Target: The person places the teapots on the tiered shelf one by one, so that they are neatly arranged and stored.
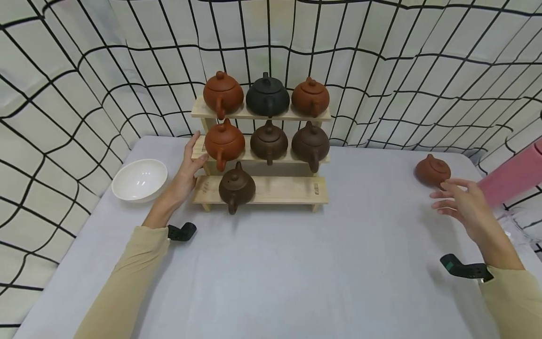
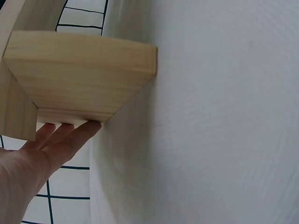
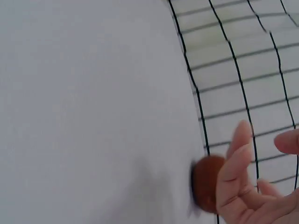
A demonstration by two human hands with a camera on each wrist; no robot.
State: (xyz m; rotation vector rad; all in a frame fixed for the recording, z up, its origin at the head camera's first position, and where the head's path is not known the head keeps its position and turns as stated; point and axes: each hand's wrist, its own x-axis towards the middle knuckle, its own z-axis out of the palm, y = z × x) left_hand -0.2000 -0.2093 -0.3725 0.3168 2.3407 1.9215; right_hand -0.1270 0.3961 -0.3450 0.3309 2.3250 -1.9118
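Observation:
My left hand (image 1: 185, 175) rests against the left side of a three-tier wooden stand (image 1: 288, 189), its fingers (image 2: 77, 140) reaching straight along the wood in the left wrist view. On the bottom tier stands a dark brown teapot (image 1: 237, 187), left of centre. The middle tier bears an orange-brown teapot (image 1: 225, 140) and two dark brown ones. Up top, a black teapot (image 1: 267, 96) sits between two reddish ones. At the right, my right hand (image 1: 470, 207) hovers with loosely bent fingers beside a small reddish-brown teapot (image 1: 432, 170) on the table, holding nothing.
A white bowl (image 1: 139, 180) stands left of my left hand. Beyond my right hand lean a pink cylinder (image 1: 514, 174) and a clear object (image 1: 514, 226) at the table's right edge. White cloth with a black grid (image 1: 360, 56) walls in the white table (image 1: 296, 273).

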